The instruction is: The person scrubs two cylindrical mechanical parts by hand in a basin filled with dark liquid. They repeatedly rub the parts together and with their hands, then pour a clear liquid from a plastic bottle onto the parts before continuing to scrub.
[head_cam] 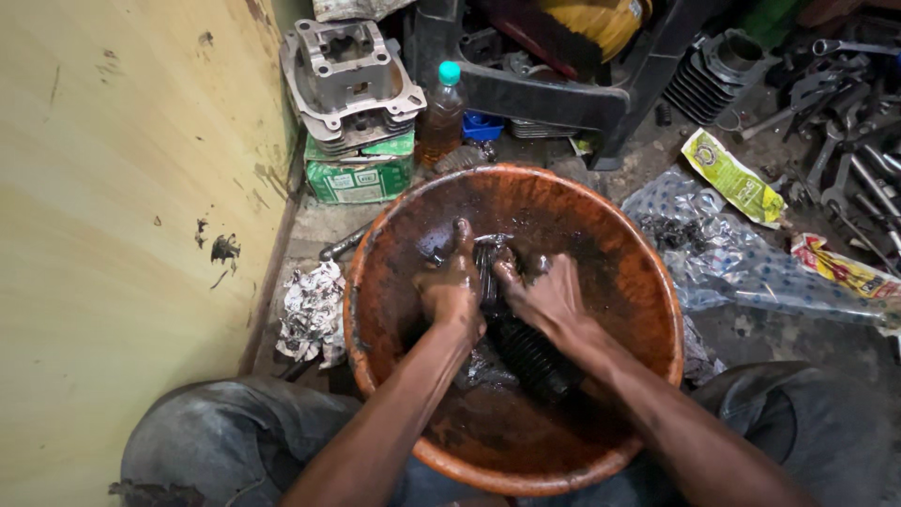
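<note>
A wide orange basin (657, 282) streaked with dark oily liquid sits on the floor between my knees. Inside it lies a black ribbed rubber boot on a metal shaft (527, 352), running from the basin's middle toward me. My left hand (450, 286) grips the shaft's far metal end from the left, fingers closed over it. My right hand (544, 296) presses on the same part from the right, fingers curled around it. Both hands are wet and oily.
A yellow wall (122, 188) stands close on the left. Behind the basin are a grey engine cylinder (349, 80) on a green box, a bottle of amber liquid (441, 117) and a black stool. Spanners (845, 160), wrappers and crumpled plastic sheet (723, 253) lie at right.
</note>
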